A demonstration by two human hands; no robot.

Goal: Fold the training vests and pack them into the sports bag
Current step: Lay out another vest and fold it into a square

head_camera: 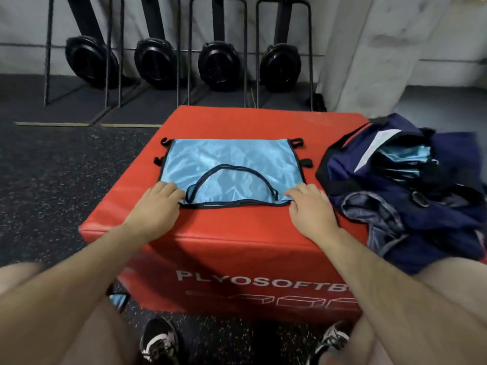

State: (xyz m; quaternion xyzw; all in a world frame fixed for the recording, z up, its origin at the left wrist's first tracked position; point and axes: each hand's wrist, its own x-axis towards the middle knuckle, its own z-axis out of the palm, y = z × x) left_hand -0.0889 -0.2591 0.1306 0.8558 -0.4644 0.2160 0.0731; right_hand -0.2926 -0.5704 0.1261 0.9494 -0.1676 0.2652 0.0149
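Four black round machines [91,61] stand in racks by the back wall. One phone [118,300] on the floor, lower left. Then left hand [158,204] grips the near left corner of blue vest [232,164], fingers curled, pressed together. Vest lies flat on red plyo box [237,122]. Next, right hand [309,206] pinches the near right corner, fingers curled. Open navy sports bag [434,206] sits at the box's right edge, folded blue vests [405,156] inside.

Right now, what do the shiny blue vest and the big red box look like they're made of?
The blue vest looks like thin, satiny synthetic cloth: it gleams and creases. The red box seems padded, covered in smooth, faintly glossy vinyl: rounded edges and a sheen, though its filling is hidden.
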